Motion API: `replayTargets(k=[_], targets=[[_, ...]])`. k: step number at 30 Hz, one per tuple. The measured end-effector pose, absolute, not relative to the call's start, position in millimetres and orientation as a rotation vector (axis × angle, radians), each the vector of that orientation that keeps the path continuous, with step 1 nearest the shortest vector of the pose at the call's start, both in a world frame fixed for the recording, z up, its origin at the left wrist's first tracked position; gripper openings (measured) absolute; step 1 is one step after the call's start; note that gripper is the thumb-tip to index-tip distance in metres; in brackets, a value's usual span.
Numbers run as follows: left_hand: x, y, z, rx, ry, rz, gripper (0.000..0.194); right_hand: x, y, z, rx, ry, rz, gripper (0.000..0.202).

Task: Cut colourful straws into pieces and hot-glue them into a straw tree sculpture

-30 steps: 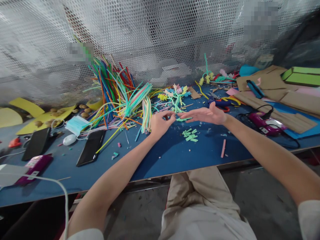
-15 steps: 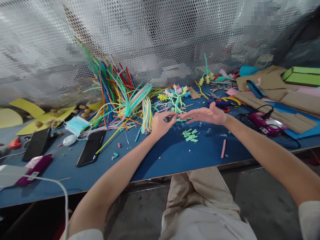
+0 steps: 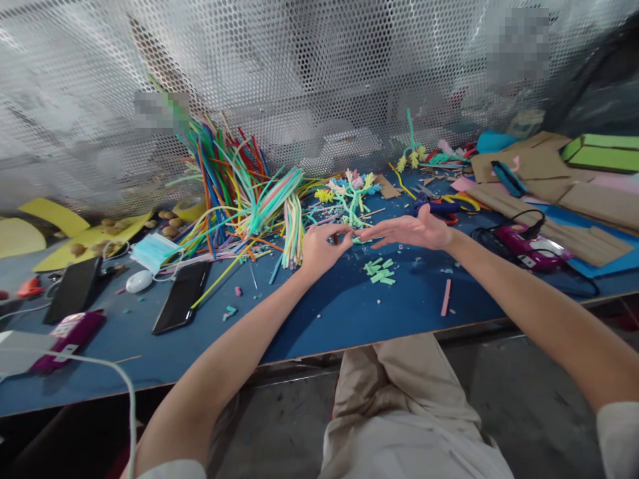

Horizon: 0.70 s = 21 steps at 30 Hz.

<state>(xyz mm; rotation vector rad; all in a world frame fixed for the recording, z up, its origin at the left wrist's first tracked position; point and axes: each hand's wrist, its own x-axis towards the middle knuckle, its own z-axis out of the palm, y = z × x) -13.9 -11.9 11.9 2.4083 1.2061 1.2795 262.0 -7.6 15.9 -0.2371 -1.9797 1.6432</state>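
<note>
My left hand [image 3: 323,249] is closed in a pinch above the blue table, thumb and forefinger together. Anything between those fingertips is too small to make out. Opposite it, my right hand [image 3: 409,230] is held flat with fingers stretched out and thumb raised, its fingertips close to or touching the left fingertips. Just below the hands lies a small pile of cut light-green pieces [image 3: 379,271]. Behind them stands a branching pipe-cleaner model [image 3: 353,199] in green with yellow, pink and blue tips. A pink strip [image 3: 446,297] lies nearer the front edge.
Bundles of colourful pipe cleaners [image 3: 234,179] fill the back left. A phone [image 3: 180,298], a face mask [image 3: 154,251] and a purple device [image 3: 70,339] lie at left. On the right are pliers [image 3: 434,206], cardboard sheets [image 3: 534,166] and another purple device [image 3: 529,247] with cables.
</note>
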Motion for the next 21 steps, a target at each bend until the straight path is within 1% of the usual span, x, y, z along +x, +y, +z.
replayTargets(k=[21], targets=[[-14.2, -15.8, 13.5, 2.349, 1.172, 1.323, 0.017, 263.3, -9.5, 18.4, -0.263, -1.998, 1.615, 0.113]])
